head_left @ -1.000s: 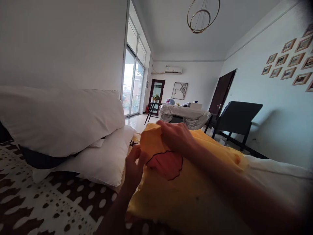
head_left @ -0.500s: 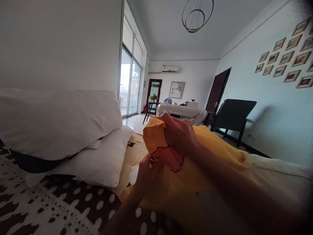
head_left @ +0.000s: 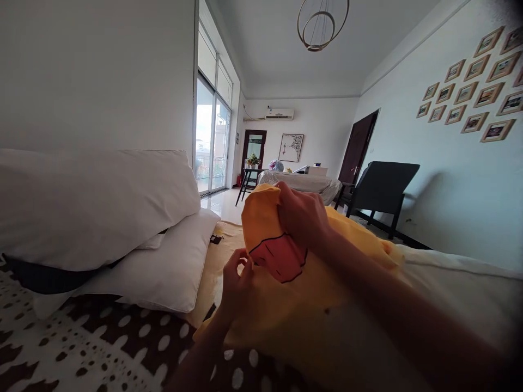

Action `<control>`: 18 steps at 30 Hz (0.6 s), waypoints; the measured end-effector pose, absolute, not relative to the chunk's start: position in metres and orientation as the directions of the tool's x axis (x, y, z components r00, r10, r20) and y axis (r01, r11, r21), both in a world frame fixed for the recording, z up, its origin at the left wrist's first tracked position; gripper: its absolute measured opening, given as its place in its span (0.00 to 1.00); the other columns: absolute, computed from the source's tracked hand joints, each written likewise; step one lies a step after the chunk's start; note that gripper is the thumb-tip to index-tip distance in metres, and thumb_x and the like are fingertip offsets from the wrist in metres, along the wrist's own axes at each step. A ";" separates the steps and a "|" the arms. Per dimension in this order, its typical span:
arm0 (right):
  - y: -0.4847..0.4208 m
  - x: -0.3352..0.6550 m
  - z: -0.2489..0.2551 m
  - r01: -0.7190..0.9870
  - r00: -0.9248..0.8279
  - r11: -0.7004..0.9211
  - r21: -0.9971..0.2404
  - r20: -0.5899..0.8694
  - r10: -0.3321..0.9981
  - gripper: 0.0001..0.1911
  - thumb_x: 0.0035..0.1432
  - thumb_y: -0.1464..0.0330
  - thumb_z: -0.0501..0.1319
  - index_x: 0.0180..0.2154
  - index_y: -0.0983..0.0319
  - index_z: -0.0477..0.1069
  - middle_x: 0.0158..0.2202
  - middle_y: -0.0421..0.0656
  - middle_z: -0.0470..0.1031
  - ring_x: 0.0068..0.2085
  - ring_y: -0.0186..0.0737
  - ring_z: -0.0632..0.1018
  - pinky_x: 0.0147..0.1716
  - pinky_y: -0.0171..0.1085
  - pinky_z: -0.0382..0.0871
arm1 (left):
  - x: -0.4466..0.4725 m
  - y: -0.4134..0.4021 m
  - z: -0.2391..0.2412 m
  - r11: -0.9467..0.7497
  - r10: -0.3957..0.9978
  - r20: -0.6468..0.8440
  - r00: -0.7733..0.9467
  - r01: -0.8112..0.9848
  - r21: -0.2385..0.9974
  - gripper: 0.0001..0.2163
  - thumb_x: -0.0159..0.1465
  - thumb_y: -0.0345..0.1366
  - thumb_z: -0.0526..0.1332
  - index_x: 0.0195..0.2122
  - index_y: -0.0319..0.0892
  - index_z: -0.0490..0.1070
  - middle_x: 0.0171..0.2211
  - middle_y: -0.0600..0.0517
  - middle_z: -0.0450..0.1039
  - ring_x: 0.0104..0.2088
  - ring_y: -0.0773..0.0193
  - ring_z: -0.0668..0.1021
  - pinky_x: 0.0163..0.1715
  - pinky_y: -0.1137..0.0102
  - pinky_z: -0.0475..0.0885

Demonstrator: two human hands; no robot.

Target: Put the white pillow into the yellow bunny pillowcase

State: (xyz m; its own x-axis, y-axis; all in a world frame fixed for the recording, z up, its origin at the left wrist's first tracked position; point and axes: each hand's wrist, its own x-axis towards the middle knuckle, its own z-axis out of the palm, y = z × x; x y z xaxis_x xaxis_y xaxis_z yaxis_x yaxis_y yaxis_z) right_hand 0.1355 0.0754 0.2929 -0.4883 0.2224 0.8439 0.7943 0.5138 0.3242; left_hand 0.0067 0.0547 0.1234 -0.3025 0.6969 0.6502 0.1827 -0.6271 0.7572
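A large yellow cloth [head_left: 278, 305] with a pink patch outlined in black spreads before me, one part raised in a bunch. My right hand [head_left: 304, 209] is closed round the top of that bunch, knuckles up. Lower and to the left, my left hand [head_left: 237, 275] pinches the cloth's edge between thumb and fingertips, beside the pink patch. Toward the right the yellow cloth lies over or against a white padded bedding piece [head_left: 449, 272]; which of the two cannot be made out. The cloth's near part is dark and in shadow.
Two white pillows [head_left: 98, 201] are stacked at the left, on a brown-and-white spotted cover [head_left: 155, 340]. A beige patterned blanket [head_left: 210, 280] lies beside them. Farther off stand a black chair [head_left: 386, 185], a plastic-covered piece of furniture [head_left: 298, 182] and a small black table [head_left: 247, 177].
The raised cloth is turned more toward me, showing more of the pink patch. My left hand has shifted slightly left and up along its edge. The view has turned a little right.
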 end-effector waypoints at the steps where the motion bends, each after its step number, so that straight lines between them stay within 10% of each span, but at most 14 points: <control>1: 0.076 0.136 0.293 0.798 -0.482 0.514 0.316 0.845 0.230 0.06 0.56 0.73 0.49 0.32 0.61 0.62 0.22 0.40 0.70 0.20 0.32 0.62 0.24 0.35 0.41 | 0.007 0.054 0.124 -0.624 0.701 0.649 -0.296 0.186 0.759 0.09 0.63 0.39 0.53 0.33 0.39 0.69 0.28 0.51 0.71 0.29 0.64 0.71 0.31 0.72 0.66; 11: 0.084 0.153 0.291 0.794 -0.427 0.568 0.218 0.864 0.265 0.08 0.50 0.72 0.50 0.31 0.61 0.66 0.21 0.41 0.69 0.20 0.35 0.63 0.24 0.35 0.45 | -0.018 0.054 0.128 -0.779 0.475 0.878 -0.061 0.435 0.452 0.15 0.67 0.37 0.50 0.22 0.41 0.59 0.22 0.55 0.59 0.25 0.68 0.63 0.27 0.73 0.59; 18: 0.081 0.160 0.293 0.580 -0.514 0.798 0.163 0.833 0.204 0.07 0.51 0.71 0.50 0.29 0.61 0.65 0.19 0.37 0.65 0.20 0.32 0.63 0.23 0.32 0.52 | -0.043 0.057 0.128 -0.715 0.641 0.768 -0.018 0.350 0.605 0.18 0.66 0.44 0.51 0.21 0.41 0.56 0.20 0.56 0.55 0.23 0.69 0.61 0.25 0.72 0.57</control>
State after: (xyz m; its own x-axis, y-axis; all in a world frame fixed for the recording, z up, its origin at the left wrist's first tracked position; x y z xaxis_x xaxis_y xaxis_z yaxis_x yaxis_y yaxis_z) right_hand 0.1597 0.0808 0.2930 -0.5145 0.2037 0.8330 0.5800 0.7981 0.1631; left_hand -0.0430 0.0574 0.1276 -0.0178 0.6408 0.7675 0.3504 -0.7150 0.6050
